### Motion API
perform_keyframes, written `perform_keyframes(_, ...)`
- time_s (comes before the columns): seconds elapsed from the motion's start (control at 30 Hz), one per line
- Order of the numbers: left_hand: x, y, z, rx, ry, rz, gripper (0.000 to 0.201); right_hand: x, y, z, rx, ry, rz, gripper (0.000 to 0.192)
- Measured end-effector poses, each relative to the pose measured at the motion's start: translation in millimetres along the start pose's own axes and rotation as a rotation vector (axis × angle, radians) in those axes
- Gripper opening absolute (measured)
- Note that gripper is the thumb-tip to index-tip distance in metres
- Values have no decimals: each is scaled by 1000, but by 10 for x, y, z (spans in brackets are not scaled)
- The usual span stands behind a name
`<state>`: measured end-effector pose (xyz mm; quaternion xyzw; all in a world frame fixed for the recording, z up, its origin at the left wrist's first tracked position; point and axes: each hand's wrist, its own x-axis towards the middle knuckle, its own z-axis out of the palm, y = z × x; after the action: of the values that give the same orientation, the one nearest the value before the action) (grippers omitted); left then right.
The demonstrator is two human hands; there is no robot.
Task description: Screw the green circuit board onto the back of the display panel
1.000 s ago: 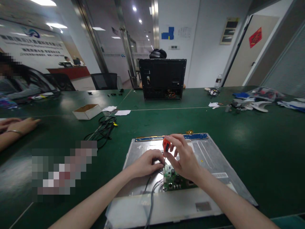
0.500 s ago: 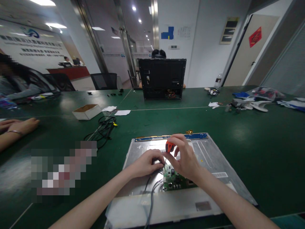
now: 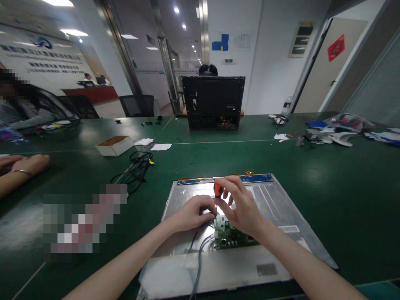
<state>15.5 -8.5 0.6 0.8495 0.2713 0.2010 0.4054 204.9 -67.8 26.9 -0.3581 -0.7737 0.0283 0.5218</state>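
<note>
Orange-handled screwdriver (image 3: 218, 189) pinched in right hand (image 3: 242, 210) — tip hidden; left hand (image 3: 192, 213) curled, contents unclear.

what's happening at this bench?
A person's right hand holds an orange-handled screwdriver upright, its tip down at a small green circuit board on the back of a metal display panel. The left hand rests beside the tip, steadying. The panel lies flat on the green table.
</note>
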Motion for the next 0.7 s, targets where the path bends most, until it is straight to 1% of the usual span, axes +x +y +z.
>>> perform_keyframes(0.17,-3,-8,-1,21,-7,-14,8,19,-1,-5,-5,27,-31,43)
perform_keyframes(0.3,-3,-15,-1,19,-8,-7,9,30,-4,-6,10,13,-40,45)
perform_keyframes(0.4,-4,-26,-2,19,-2,4,9,26,-10,-1,19,6,-32,44)
perform_keyframes(0.57,-2,-14,-7,29,-24,10,8,0,-10,7,31,1,-5,46)
perform_keyframes(0.7,4,-8,-11,45,-20,2,8,-6,-5,11,26,26,-8,43)
